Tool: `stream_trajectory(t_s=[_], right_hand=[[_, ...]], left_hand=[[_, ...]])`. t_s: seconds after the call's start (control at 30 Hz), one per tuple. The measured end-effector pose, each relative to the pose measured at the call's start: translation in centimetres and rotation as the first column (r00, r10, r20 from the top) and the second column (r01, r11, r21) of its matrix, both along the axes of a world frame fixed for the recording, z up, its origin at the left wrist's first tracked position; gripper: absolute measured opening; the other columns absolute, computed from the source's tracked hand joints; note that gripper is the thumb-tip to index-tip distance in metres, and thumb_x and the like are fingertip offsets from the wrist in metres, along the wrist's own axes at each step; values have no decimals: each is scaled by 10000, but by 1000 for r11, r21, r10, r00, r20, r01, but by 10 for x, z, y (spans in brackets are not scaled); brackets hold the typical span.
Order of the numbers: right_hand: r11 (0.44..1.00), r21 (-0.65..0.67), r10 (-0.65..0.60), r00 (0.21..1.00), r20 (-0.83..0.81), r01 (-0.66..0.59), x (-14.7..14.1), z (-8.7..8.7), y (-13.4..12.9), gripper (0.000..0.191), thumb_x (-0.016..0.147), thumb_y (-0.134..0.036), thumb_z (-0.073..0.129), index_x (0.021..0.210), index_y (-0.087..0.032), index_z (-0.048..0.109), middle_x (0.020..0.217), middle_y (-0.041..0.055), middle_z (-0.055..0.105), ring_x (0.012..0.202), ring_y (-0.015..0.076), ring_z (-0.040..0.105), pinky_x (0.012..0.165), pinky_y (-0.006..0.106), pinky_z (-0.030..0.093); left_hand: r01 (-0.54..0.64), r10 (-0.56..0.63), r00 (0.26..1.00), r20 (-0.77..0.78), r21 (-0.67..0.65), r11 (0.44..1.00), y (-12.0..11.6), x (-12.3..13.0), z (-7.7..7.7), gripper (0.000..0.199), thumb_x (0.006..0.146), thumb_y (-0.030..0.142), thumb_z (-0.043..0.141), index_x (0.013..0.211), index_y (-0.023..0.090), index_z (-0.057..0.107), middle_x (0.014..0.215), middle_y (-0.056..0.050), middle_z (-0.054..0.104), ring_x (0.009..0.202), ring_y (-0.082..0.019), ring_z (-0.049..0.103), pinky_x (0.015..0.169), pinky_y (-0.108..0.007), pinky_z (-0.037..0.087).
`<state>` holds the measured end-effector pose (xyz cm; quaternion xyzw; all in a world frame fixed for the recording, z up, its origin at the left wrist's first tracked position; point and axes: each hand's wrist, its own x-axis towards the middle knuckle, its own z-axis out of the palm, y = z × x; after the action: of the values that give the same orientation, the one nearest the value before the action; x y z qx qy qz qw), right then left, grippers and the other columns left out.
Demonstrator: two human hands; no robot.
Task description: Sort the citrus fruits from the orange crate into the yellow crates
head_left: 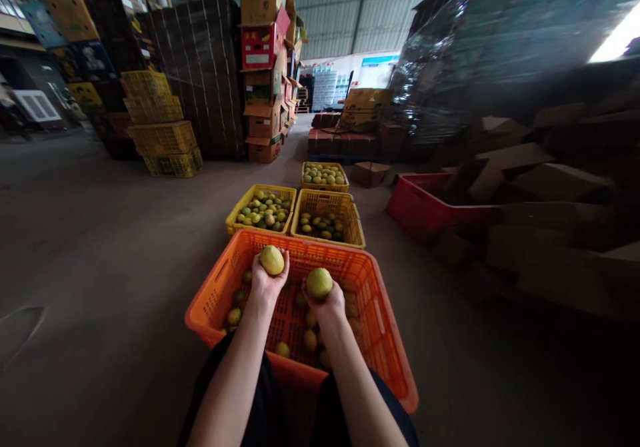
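Note:
On the palm of my left hand [266, 284] rests a plump yellow fruit [272, 260], held over the far left part of an orange plastic crate [390, 340]. My right hand [331, 306] cups a greener, round yellow-green fruit [319, 283] above the crate's middle. Both hands are curled around their fruits from below. The exact kind of fruit is not clear. Several similar fruits lie on the crate's slotted floor, among them a yellow-green one [234, 316] at the left and another [283, 349] near the front. My forearms hide part of the crate's inside.
Beyond the orange crate stand a left yellow crate [233, 224], a right yellow crate [357, 230] and a farther yellow crate [326, 186], all holding fruit. A red crate [423, 210] and loose cardboard [545, 247] lie at the right. Stacked boxes [263, 87] rise behind.

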<state>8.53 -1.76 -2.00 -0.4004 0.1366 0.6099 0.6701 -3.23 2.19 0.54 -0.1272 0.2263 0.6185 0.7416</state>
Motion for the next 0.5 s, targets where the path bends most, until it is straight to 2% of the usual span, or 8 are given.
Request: stream_trajectory(t_s=[0.1,0.27,0.33,0.4,0.5], right_hand=[[1000,-4,-27,999,40,28,0,2,-2,84,739,-177,437,674,-218,472,426,-57,539,394,119,524,429,278,489],[1000,-5,-1,1000,0,1,0,2,-3,86,734,-219,454,649,-229,462,432,-45,543,422,129,535,446,301,501],[1000,-14,28,1000,-10,-28,0,3,-3,79,729,-218,455,651,-229,462,433,-40,540,419,131,532,441,305,496],[997,-30,74,997,-26,-75,0,4,-3,75,724,-203,444,654,-223,461,431,-34,532,414,135,531,428,303,485],[989,-34,144,988,-54,-146,-1,3,-3,76,725,-201,410,679,-216,468,454,-11,543,433,154,550,406,303,466]], left_hand=[[-62,62,998,-21,24,998,0,0,3,107,780,233,488,722,171,552,678,0,590,649,-130,604,585,-274,547],[-106,111,992,-64,84,991,-1,-1,6,93,766,266,540,733,179,545,723,5,587,666,-123,597,648,-306,549],[-52,57,995,-77,59,997,-1,-1,4,141,782,306,526,733,175,542,723,-12,579,670,-135,596,623,-305,548],[61,-59,996,-64,30,998,-1,1,2,189,807,333,486,747,165,549,728,-37,578,669,-149,596,582,-304,545],[189,-189,982,-7,61,980,-3,6,1,221,847,288,407,797,148,570,738,-60,590,676,-157,604,549,-292,539]])
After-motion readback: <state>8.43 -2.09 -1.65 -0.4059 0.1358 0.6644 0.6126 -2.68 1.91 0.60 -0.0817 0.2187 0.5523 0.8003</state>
